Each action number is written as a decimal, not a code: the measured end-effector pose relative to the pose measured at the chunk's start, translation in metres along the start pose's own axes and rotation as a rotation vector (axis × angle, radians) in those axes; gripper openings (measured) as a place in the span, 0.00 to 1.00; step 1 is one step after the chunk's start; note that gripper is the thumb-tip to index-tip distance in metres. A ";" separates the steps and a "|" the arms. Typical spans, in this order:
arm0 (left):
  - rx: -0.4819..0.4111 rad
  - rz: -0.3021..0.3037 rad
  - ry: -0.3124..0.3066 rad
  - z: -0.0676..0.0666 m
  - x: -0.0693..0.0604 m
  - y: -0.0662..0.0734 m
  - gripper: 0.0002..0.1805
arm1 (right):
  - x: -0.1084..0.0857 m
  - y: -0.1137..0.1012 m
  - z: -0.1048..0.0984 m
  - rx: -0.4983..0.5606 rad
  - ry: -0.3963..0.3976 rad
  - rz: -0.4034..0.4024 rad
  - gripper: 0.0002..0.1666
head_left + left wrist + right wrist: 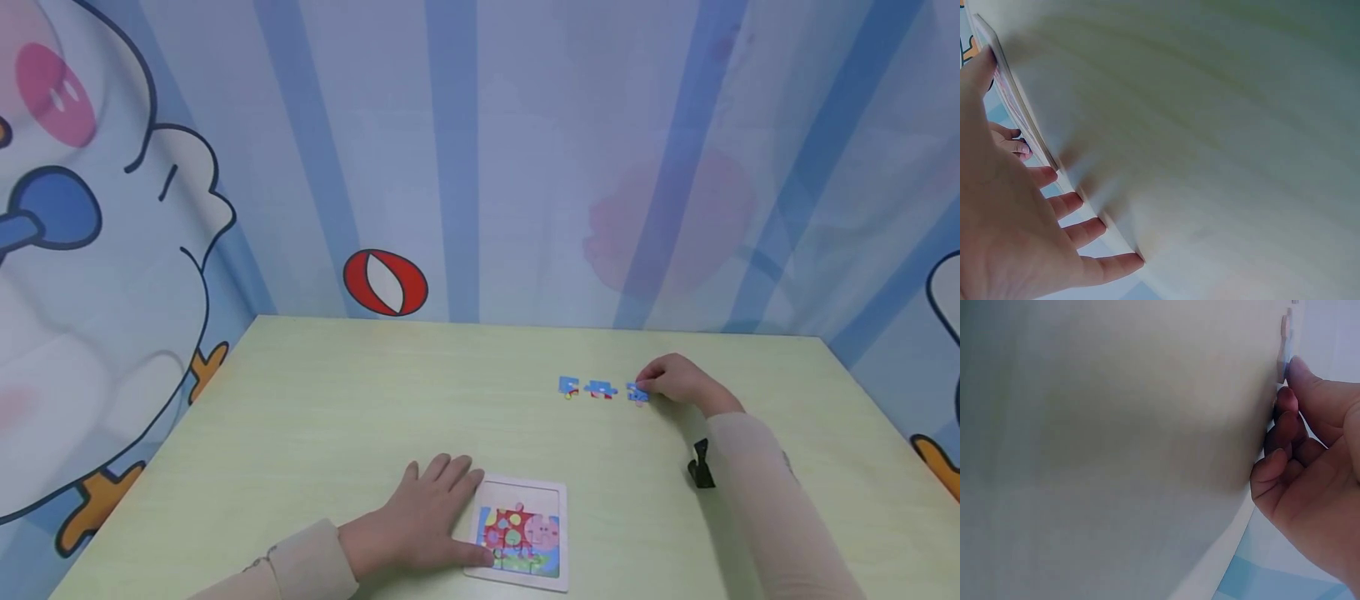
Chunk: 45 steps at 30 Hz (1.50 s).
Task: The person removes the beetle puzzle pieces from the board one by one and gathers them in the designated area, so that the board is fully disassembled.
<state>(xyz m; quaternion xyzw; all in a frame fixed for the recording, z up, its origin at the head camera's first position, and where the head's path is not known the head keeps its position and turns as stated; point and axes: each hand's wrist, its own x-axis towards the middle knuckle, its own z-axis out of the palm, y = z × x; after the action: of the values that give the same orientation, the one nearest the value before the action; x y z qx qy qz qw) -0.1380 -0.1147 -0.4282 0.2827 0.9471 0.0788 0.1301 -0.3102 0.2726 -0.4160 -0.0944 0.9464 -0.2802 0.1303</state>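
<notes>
My left hand (420,529) lies spread at the left side of a white-framed jigsaw puzzle (564,533). Its thumb rests on the frame's lower left, and the other fingertips touch the table and the frame's edge. Inside the frame, joined pieces show a pink pig and a red spotted shape; the top part is bare. Farther off to the right, my right hand (681,383) pinches the edge of a blue puzzle piece (636,393) with curled fingers. In the right wrist view, the thumb touches this piece (1284,359), seen edge-on.
Two more loose pieces lie in a row to the left of the held one: a middle piece (601,388) and a left piece (568,385). A small black object (701,467) sits beside the right sleeve. Behind the pale table (337,400) hangs a striped cartoon curtain (525,167).
</notes>
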 end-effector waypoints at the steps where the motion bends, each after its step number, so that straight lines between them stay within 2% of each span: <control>1: 0.000 0.000 0.001 0.000 0.000 0.000 0.56 | 0.000 0.000 0.000 0.003 0.003 0.001 0.14; 11: 0.015 0.004 0.009 0.000 0.000 0.000 0.56 | -0.001 0.002 0.002 0.029 -0.004 -0.002 0.16; 16: 0.013 0.003 0.008 -0.001 0.000 0.000 0.55 | -0.004 -0.003 -0.002 0.062 -0.009 -0.024 0.20; 24: 0.005 -0.002 0.000 -0.002 0.000 0.001 0.55 | -0.018 -0.034 -0.005 0.138 -0.010 -0.138 0.25; 29: 0.000 -0.005 -0.001 -0.002 0.000 0.001 0.56 | -0.028 -0.058 0.000 0.174 -0.027 -0.251 0.22; 38: 0.010 0.000 0.005 -0.001 0.001 0.001 0.56 | -0.042 -0.090 0.021 0.201 -0.093 -0.395 0.18; 45: 0.003 -0.007 -0.004 0.000 0.001 0.001 0.56 | -0.056 -0.113 0.043 0.183 -0.170 -0.453 0.17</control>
<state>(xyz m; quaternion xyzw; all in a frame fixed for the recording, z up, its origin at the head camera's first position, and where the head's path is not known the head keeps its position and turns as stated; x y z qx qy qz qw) -0.1379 -0.1135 -0.4279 0.2795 0.9480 0.0764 0.1318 -0.2318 0.1717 -0.3774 -0.3148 0.8574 -0.3780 0.1512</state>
